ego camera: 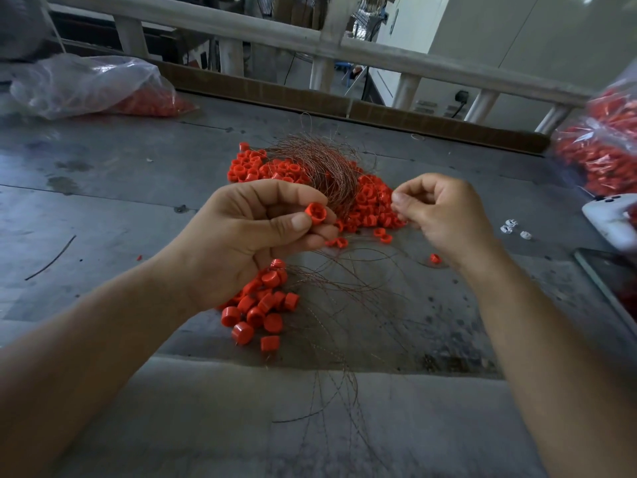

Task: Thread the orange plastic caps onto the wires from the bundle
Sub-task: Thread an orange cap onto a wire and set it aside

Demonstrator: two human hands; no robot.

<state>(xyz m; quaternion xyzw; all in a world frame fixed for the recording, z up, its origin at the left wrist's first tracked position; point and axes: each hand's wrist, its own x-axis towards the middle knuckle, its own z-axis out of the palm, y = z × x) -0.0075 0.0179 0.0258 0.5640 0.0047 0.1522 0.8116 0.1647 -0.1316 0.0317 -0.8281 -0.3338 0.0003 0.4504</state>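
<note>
A: Work surface?
B: Grey worktop (103,174), stained and scuffed; brown cardboard strip (275,94) along the far edge.
A: Beyond it?
B: Pale rail (241,27) on round posts (231,56); behind, a white wall (517,46) carrying 1 socket (462,95). Lighting dim.

— Where's your wire bundle (320,160)?
— On the table (103,188), draped over the loose caps (370,208), straight ahead of you.
— And the bags?
— Left bag (86,84) at the far corner, right bag (603,143) at your right edge; before it, perhaps a tablet (615,284).
</note>
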